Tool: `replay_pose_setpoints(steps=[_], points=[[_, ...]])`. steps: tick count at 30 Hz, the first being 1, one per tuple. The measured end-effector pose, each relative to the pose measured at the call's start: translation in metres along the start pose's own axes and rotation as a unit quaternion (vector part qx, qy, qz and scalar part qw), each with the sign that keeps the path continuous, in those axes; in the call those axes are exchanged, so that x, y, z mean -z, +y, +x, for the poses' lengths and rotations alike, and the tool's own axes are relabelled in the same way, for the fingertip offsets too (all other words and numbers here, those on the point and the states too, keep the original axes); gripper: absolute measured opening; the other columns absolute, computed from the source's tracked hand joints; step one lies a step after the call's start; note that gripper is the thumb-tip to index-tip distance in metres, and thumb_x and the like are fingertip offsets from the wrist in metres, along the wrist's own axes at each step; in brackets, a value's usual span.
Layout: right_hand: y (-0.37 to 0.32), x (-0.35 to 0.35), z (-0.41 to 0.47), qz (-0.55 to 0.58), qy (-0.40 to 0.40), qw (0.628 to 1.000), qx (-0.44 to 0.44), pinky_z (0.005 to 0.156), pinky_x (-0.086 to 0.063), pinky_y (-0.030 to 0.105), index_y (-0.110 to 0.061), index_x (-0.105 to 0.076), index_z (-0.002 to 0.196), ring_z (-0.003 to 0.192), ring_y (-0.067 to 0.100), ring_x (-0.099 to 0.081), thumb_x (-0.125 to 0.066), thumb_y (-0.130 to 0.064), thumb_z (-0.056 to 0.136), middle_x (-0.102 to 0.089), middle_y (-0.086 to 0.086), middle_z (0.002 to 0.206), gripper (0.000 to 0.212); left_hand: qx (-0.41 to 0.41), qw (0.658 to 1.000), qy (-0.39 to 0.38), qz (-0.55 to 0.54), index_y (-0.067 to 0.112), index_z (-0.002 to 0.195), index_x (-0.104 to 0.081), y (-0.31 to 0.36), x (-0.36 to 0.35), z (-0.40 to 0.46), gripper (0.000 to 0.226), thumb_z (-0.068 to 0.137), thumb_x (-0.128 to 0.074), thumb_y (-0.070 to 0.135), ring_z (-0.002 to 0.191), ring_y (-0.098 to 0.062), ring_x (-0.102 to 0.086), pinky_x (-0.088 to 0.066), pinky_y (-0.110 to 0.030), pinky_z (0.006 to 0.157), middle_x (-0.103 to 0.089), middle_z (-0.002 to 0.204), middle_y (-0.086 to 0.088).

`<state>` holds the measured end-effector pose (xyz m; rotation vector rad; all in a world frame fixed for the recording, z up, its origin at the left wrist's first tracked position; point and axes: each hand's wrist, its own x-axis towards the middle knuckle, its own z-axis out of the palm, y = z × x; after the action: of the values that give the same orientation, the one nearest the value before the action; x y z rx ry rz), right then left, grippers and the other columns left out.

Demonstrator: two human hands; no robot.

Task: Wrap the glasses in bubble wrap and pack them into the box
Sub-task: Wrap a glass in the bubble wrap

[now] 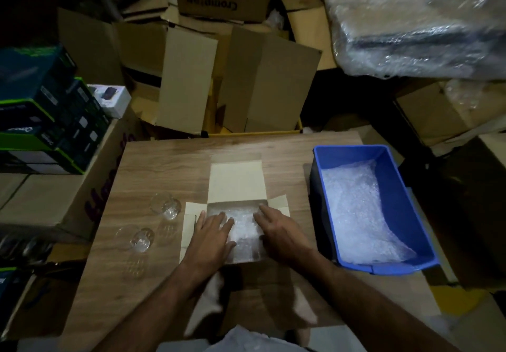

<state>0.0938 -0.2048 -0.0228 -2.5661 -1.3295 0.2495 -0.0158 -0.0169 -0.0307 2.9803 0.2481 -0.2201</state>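
Packing, partly done as judged: both hands — left hand (212, 232), right hand (276, 228) — press flat, fingers extended and gripping nothing, on a bubble-wrapped bundle (243, 231) inside the open cardboard box (235, 184). Two bare glasses (165, 206) lie left of it on the wooden table (153, 165) — unwrapped. One blue bin (394, 176) holds spare wrap.

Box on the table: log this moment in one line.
box: open | bubble wrap: inside, pressed by left hand, right hand | glasses: two bare, left of box | blue bin: spare wrap
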Motion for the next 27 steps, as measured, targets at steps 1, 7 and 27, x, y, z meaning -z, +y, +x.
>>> replay_pose_setpoints(steps=[1, 7, 27], points=[[0.002, 0.006, -0.006, 0.007, 0.019, 1.000, -0.001, 0.103, -0.051, 0.037, -0.012, -0.050, 0.143, 0.130, 0.029, -0.054, -0.073, -0.022, 0.085, -0.048, 0.016, 0.150, 0.063, 0.005, 1.000, 0.005, -0.015, 0.024, 0.155, -0.037, 0.005, 0.001, 0.000, 0.064, 0.098, -0.052, 0.050, 0.152, -0.021, -0.026, 0.012, -0.041, 0.122, -0.035, 0.162, -0.005], [0.032, 0.022, -0.036, 0.053, 0.075, 0.995, -0.042, 0.106, -0.050, 0.043, -0.010, -0.053, 0.143, 0.134, 0.037, -0.053, -0.070, -0.028, 0.086, -0.046, 0.020, 0.153, 0.062, 0.008, 0.995, 0.036, -0.096, 0.025, 0.156, -0.035, 0.048, 0.011, 0.013, 0.063, 0.100, -0.041, 0.055, 0.152, -0.021, -0.024, -0.004, -0.042, 0.125, -0.031, 0.163, -0.005], [0.195, 0.059, -0.146, 0.079, -0.155, 0.951, -0.255, 0.119, -0.026, 0.030, -0.024, -0.028, 0.159, 0.154, 0.030, -0.020, -0.078, -0.040, 0.081, -0.005, 0.018, 0.168, 0.095, -0.114, 0.981, 0.048, -0.148, 0.023, 0.161, -0.016, 0.230, 0.000, 0.103, 0.080, 0.090, -0.019, 0.060, 0.153, -0.022, 0.011, 0.007, -0.036, 0.123, 0.014, 0.166, -0.010]])
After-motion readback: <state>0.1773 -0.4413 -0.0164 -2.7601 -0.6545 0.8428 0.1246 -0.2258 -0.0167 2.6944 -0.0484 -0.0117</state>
